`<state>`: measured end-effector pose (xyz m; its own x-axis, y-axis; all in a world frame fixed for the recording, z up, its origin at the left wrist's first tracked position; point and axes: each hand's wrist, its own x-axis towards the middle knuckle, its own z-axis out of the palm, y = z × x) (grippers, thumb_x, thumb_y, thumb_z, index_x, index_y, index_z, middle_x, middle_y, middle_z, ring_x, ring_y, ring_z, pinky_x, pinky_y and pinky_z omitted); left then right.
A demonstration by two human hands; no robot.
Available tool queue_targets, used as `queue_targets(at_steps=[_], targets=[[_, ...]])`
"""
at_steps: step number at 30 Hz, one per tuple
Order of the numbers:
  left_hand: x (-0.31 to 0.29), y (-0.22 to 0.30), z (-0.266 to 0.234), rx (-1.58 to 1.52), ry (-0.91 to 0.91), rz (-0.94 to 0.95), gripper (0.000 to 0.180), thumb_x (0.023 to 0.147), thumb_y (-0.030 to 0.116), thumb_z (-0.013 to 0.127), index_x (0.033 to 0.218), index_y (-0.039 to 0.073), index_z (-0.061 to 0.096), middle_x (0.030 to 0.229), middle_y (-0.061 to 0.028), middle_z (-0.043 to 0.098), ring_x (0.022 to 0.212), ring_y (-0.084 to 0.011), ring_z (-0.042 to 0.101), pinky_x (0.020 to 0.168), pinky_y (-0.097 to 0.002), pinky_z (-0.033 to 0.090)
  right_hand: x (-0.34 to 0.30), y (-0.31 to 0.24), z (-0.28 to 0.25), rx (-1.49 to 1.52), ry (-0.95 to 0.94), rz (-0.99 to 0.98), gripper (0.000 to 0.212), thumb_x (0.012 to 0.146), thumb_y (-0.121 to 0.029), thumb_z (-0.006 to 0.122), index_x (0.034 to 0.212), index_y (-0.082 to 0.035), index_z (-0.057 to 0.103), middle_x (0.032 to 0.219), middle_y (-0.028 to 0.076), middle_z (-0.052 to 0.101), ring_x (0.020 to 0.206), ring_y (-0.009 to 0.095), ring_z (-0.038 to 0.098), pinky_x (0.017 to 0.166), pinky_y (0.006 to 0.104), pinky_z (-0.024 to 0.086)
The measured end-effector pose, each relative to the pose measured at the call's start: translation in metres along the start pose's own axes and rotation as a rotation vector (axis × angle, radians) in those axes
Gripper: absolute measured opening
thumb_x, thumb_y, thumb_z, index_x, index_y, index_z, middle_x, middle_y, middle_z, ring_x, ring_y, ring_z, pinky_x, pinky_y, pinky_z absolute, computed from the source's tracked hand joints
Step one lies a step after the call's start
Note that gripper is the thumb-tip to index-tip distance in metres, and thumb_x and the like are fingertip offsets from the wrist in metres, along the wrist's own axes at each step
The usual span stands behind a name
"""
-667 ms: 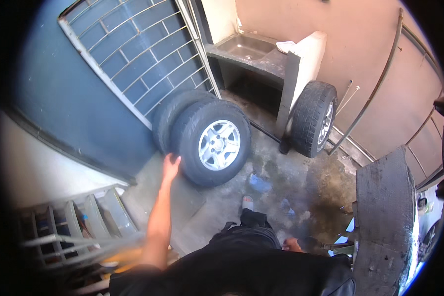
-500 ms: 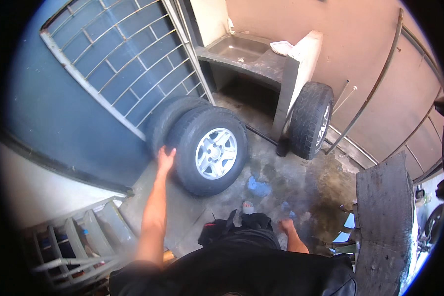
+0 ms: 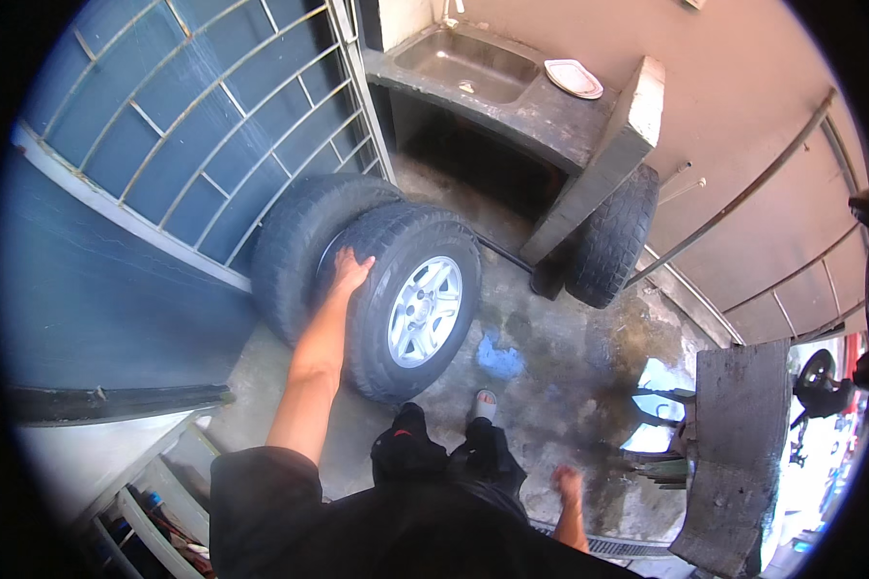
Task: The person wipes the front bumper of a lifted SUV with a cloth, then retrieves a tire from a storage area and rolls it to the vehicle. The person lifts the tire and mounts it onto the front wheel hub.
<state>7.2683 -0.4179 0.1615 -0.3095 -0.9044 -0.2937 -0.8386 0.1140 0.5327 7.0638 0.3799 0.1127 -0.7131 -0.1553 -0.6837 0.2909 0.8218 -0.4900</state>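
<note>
A large black tire on a silver spoked rim [image 3: 425,309] stands upright on the concrete floor in front of me. My left hand [image 3: 351,272] is on its left edge, fingers toward the gap behind and thumb apart over the tread; the fingertips are partly hidden. Behind this wheel a second tire [image 3: 285,246] leans against the blue gate, largely covered by the first. Low at my right side hangs my right hand [image 3: 568,481], away from the wheel. Its fingers look curled in, slightly blurred, with nothing visible in them.
A concrete counter with a metal sink [image 3: 468,68] and a white dish [image 3: 574,79] stands at the back. Another tire [image 3: 616,241] leans beside its side wall [image 3: 599,174]. A barred blue gate [image 3: 164,145] is at left, grey shelving [image 3: 150,526] near left, a wooden board [image 3: 739,444] at right.
My left hand has moved from the wheel's outer left side up onto its tread. My body has come nearer the wheel, and more of the tire behind it shows.
</note>
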Motion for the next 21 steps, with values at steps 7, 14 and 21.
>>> queue_targets(at_steps=[7,14,21], targets=[[0.007,0.012,0.055,0.186,0.067,-0.043,0.101,0.083,0.051,0.078,0.155,-0.003,0.032,0.162,-0.0214,0.030,0.150,-0.0382,0.027,0.122,-0.0517,0.027,-0.194,0.086,0.066,0.039,-0.294,0.438,0.021,0.098,-0.018,0.054,0.099,-0.006,0.071,0.089,0.007,0.071,0.077,0.023,0.069,0.062,0.0396,0.056],[-0.006,0.018,0.058,0.249,0.207,0.024,0.101,0.075,0.049,0.085,0.149,-0.003,0.041,0.151,-0.0172,0.040,0.140,-0.0355,0.038,0.116,-0.0532,0.033,-0.196,0.042,0.094,-0.001,-0.242,0.206,0.021,0.098,-0.021,0.060,0.106,-0.007,0.073,0.092,0.006,0.071,0.081,0.021,0.069,0.067,0.0374,0.056],[-0.002,-0.005,0.035,0.219,0.112,0.168,0.086,0.083,0.051,0.077,0.148,0.004,0.047,0.145,-0.0142,0.046,0.134,-0.0363,0.042,0.109,-0.0548,0.038,-0.064,-0.069,0.083,0.265,-0.080,0.193,0.033,0.099,-0.024,0.068,0.128,-0.008,0.065,0.102,0.006,0.072,0.085,0.018,0.070,0.068,0.0377,0.057]])
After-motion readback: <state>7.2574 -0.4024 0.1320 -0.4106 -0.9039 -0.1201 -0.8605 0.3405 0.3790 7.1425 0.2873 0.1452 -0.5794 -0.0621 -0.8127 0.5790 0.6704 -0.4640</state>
